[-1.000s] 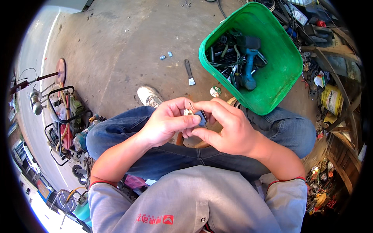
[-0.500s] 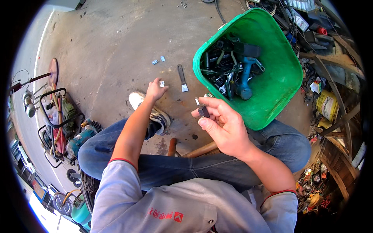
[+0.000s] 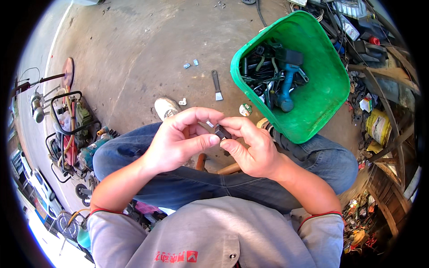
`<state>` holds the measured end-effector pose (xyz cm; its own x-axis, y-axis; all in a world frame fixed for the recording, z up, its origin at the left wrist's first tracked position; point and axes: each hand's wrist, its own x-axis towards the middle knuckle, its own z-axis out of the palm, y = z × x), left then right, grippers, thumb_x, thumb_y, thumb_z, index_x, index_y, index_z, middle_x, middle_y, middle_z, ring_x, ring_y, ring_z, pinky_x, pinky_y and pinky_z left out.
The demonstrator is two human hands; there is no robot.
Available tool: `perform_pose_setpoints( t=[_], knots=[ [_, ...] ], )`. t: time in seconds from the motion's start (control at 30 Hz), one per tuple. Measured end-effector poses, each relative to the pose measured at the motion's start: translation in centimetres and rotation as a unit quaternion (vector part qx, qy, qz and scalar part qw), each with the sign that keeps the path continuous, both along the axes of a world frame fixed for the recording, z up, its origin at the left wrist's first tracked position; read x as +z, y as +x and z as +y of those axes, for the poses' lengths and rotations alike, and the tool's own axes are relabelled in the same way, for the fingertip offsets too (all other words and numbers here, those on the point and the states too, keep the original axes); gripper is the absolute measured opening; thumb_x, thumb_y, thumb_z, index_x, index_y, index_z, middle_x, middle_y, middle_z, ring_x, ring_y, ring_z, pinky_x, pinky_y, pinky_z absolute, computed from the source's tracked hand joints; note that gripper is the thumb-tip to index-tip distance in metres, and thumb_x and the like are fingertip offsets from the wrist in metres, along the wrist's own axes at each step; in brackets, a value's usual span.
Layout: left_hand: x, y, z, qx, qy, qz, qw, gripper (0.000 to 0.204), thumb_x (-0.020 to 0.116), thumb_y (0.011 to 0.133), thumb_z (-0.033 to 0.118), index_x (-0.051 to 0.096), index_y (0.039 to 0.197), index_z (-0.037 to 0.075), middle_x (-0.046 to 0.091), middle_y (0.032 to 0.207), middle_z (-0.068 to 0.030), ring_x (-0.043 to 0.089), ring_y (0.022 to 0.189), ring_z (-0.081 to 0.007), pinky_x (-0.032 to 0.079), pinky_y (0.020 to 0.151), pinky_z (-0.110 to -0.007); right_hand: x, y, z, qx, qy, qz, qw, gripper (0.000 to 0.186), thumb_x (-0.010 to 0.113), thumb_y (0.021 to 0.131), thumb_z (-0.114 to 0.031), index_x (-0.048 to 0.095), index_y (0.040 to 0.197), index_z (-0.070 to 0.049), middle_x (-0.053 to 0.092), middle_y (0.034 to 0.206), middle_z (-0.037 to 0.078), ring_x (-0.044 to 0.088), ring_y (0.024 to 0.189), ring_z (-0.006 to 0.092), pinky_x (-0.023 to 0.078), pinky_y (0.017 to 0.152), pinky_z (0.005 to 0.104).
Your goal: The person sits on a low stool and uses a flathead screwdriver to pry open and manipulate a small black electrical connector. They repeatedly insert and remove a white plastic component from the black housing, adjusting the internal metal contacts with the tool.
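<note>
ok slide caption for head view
Left hand and right hand meet at a small black part near a green bin of tools.

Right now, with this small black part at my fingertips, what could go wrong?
The small black part is pinched at the fingertips of the left hand and right hand, so it might slip and drop to the floor. The small white piece lies close beside the shoe, so shifting that foot could kick it.
</note>
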<state>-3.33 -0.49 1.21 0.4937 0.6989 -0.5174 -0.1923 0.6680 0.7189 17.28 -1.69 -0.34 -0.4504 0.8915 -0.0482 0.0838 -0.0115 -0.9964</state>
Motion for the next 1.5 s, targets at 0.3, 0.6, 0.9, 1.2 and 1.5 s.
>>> perform_pose_setpoints(
  t=[0.3, 0.6, 0.9, 1.2, 1.5],
  knots=[
    [-2.4, -3.0, -1.0, 0.214, -0.149, -0.116, 0.958, 0.024, 0.057, 0.087, 0.002, 0.052, 0.11, 0.0, 0.059, 0.106, -0.0158, 0.066, 0.087, -0.0203, 0.057, 0.073, -0.027, -8.9, -2.7, 1.3, -0.178, -0.307, 0.049, 0.934, 0.027, 0.06, 0.092, -0.02, 0.053, 0.104, 0.003, 0.063, 0.08, 0.004, 0.057, 0.063, 0.0119, 0.048, 0.058, 0.0229],
    [-1.8, -4.4, -0.4, 0.27, -0.141, -0.173, 0.937, 0.031, 0.052, 0.088, -0.005, 0.048, 0.118, 0.001, 0.056, 0.114, -0.0154, 0.063, 0.099, -0.0242, 0.054, 0.085, -0.03, -32.2, -5.1, -0.3, -0.161, -0.158, -0.468, 0.854, 0.045, 0.075, 0.074, -0.027, 0.055, 0.104, -0.001, 0.059, 0.097, 0.016, 0.06, 0.091, 0.0344, 0.05, 0.077, 0.0438],
    [-2.1, -4.3, -0.6, 0.215, 0.077, -0.002, 0.974, 0.032, 0.053, 0.087, -0.011, 0.048, 0.117, -0.001, 0.056, 0.119, -0.0182, 0.058, 0.107, -0.0206, 0.047, 0.093, -0.031, -32.7, -6.9, 1.6, -0.137, -0.181, -0.532, 0.815, 0.034, 0.069, 0.079, -0.017, 0.05, 0.103, -0.003, 0.057, 0.106, 0.02, 0.058, 0.099, 0.0379, 0.05, 0.083, 0.0467],
    [-1.2, -3.8, -1.1, 0.16, 0.165, 0.104, 0.968, 0.024, 0.058, 0.083, -0.012, 0.047, 0.099, 0.002, 0.059, 0.116, -0.0244, 0.061, 0.099, -0.0172, 0.05, 0.087, -0.03, -24.8, -7.1, 2.2, -0.065, -0.248, -0.256, 0.932, 0.026, 0.068, 0.075, -0.018, 0.055, 0.084, 0.002, 0.063, 0.074, 0.016, 0.064, 0.07, 0.0271, 0.05, 0.063, 0.0387],
    [0.7, -1.7, -0.2, 0.199, 0.001, -0.075, 0.977, 0.017, 0.062, 0.084, -0.004, 0.047, 0.09, 0.003, 0.058, 0.11, -0.0184, 0.063, 0.096, -0.0198, 0.054, 0.08, -0.03, -3.7, 0.5, 4.9, -0.035, -0.305, -0.07, 0.949, 0.024, 0.063, 0.086, -0.007, 0.047, 0.102, 0.0, 0.063, 0.087, 0.008, 0.061, 0.069, 0.0122, 0.048, 0.057, 0.0254]
  ],
)
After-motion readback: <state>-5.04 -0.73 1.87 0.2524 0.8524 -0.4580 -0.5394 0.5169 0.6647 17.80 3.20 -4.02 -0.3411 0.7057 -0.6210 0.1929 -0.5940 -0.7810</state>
